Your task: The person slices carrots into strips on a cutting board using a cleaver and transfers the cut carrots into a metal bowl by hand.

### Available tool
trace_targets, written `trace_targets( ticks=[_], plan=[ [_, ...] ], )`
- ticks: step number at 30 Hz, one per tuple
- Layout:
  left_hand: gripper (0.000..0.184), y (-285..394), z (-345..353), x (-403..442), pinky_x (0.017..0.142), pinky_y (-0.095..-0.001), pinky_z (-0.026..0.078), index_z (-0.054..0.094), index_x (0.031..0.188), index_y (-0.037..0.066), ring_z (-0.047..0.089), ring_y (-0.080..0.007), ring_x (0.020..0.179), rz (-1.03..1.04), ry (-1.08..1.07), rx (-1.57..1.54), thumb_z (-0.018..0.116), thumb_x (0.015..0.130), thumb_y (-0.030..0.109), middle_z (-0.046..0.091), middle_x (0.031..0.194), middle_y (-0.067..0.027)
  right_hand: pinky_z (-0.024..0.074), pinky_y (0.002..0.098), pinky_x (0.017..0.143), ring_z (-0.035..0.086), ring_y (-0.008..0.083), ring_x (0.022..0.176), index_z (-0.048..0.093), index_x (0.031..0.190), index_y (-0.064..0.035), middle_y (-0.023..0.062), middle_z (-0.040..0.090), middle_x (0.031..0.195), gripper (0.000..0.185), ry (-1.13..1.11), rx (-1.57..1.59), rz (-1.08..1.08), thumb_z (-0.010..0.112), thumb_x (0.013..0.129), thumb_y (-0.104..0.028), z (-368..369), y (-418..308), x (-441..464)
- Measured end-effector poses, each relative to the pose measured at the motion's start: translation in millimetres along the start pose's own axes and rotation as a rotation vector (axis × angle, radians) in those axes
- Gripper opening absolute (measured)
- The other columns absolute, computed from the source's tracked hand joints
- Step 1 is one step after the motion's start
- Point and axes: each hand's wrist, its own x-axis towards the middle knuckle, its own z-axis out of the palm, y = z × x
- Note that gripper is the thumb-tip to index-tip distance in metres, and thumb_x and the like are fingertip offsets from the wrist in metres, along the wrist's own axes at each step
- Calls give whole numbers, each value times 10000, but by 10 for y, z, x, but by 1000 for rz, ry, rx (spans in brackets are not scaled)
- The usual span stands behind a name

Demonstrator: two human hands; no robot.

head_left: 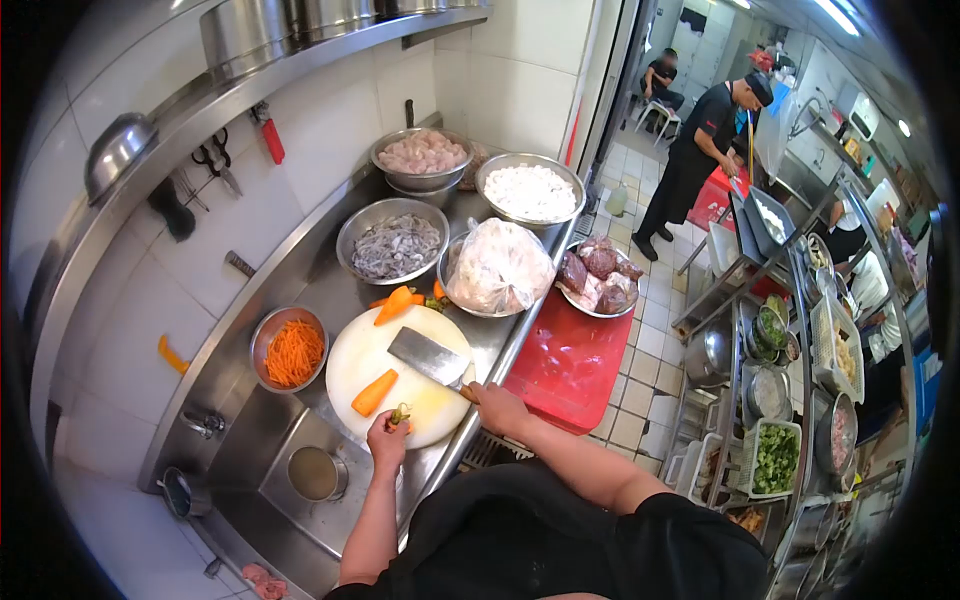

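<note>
My right hand [500,408] is wrapped round the wooden handle of a cleaver [425,356], whose broad blade lies flat over the round white cutting board [345,350]. At the board's near edge, my left hand [388,440] pinches a carrot top [400,414] with green stem stubs. A peeled carrot piece [375,392], cut at one end, rests on the board close to my left hand. Another carrot [394,306] lies at the board's far edge, with more carrots partly hidden behind it. To the left stands a metal bowl of shredded carrot [295,352].
Behind the board are bowls of grey seafood [394,246], pale meat [423,152] and white pieces [530,192], plus a bagged bowl [498,265]. Dark meat [602,275] sits above a red board [570,360] at right. A sink [300,490] lies front left. A co-worker [705,150] stands beyond.
</note>
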Motion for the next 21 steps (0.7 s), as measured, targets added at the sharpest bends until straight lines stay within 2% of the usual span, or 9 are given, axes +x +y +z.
trace_targets(
  ticks=[3, 5, 7, 13, 15, 16, 18, 20, 21],
  plan=[
    [296, -11, -5, 33, 809, -256, 577, 733, 1210, -19, 671, -89, 846, -7, 1, -79, 773, 919, 15, 735, 994, -30, 539, 573, 989, 658, 484, 1165, 510, 1470, -115, 273, 653, 1294, 519, -37, 33, -11, 669, 990, -231, 110, -76, -40],
    [299, -12, -11, 30, 804, -251, 576, 729, 1216, -24, 664, -84, 843, -3, -23, -104, 771, 922, 13, 728, 989, -26, 540, 568, 989, 645, 494, 1174, 505, 1469, -114, 279, 641, 1304, 507, 20, 115, -136, 667, 1002, -232, 251, -112, -54],
    [302, 9, -15, -7, 818, -250, 567, 723, 1221, -27, 655, -83, 851, -33, -28, -137, 770, 925, 7, 724, 996, -25, 542, 558, 994, 641, 494, 1180, 500, 1488, -114, 282, 625, 1310, 526, 8, 117, -115, 679, 1007, -227, 214, -218, -165],
    [306, -122, -23, 58, 854, -260, 550, 725, 1202, -27, 669, -101, 888, 2, -37, -132, 792, 906, 12, 740, 1017, -35, 561, 510, 989, 670, 446, 1152, 548, 1477, -65, 266, 614, 1299, 572, 244, 197, -80, 750, 976, -251, 307, -111, -374],
    [309, -110, -83, 51, 856, -264, 552, 726, 1201, -26, 674, -106, 898, 35, -56, -80, 796, 903, 16, 744, 1024, -38, 578, 458, 965, 700, 391, 1110, 591, 1425, -35, 257, 624, 1289, 544, 289, 313, 82, 771, 963, -259, 293, 21, -566],
    [312, -116, -73, 43, 859, -267, 555, 727, 1200, -24, 680, -111, 909, 69, -67, -34, 801, 900, 19, 748, 1031, -40, 585, 427, 924, 726, 340, 1048, 633, 1367, -28, 239, 656, 1246, 486, 413, 345, 28, 778, 955, -241, 346, 151, -665],
    [315, -142, -81, 33, 858, -269, 554, 728, 1203, -20, 679, -113, 910, 56, -77, -50, 804, 900, 20, 750, 1037, -39, 580, 433, 913, 734, 339, 1017, 674, 1275, -25, 209, 702, 1185, 393, 515, 365, 196, 777, 946, -215, 453, 404, -929],
    [320, -91, -89, 22, 855, -274, 556, 732, 1208, -10, 677, -113, 916, 58, -87, -51, 813, 900, 21, 751, 1048, -41, 577, 446, 899, 735, 348, 1005, 694, 1192, -32, 191, 733, 1120, 284, 715, 273, 204, 744, 952, -174, 713, 841, -1213],
    [320, -96, -75, 19, 855, -274, 556, 732, 1208, -10, 677, -113, 916, 52, -80, -57, 813, 900, 21, 751, 1048, -41, 577, 451, 905, 731, 366, 1012, 698, 1178, -33, 196, 738, 1095, 276, 715, 280, 265, 736, 947, -179, 897, 1139, -1376]
  ],
)
